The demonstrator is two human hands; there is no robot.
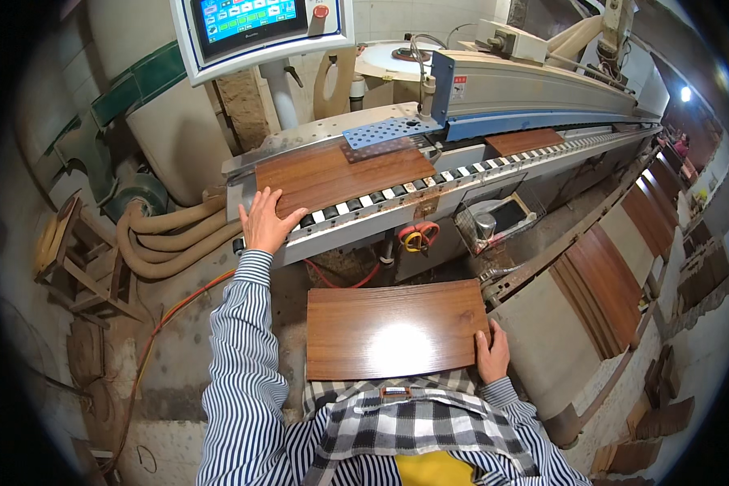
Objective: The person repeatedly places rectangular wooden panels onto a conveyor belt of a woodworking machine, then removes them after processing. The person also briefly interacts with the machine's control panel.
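Observation:
A brown wood-grain panel lies flat on the infeed of a long edge-banding machine, its far right part under a blue perforated plate. My left hand rests on this panel's near left corner, fingers spread. A second brown panel lies across my lap, light glaring off its surface. At its right edge, my right hand grips it, thumb on top and the other fingers partly hidden. Farther along the machine sits another brown panel.
A control screen with a red button stands above the infeed. Black-and-white rollers line the machine's front edge. Stacked panels lie to the right. Thick hoses and a wooden stool are at left. Red-handled scissors hang below the rail.

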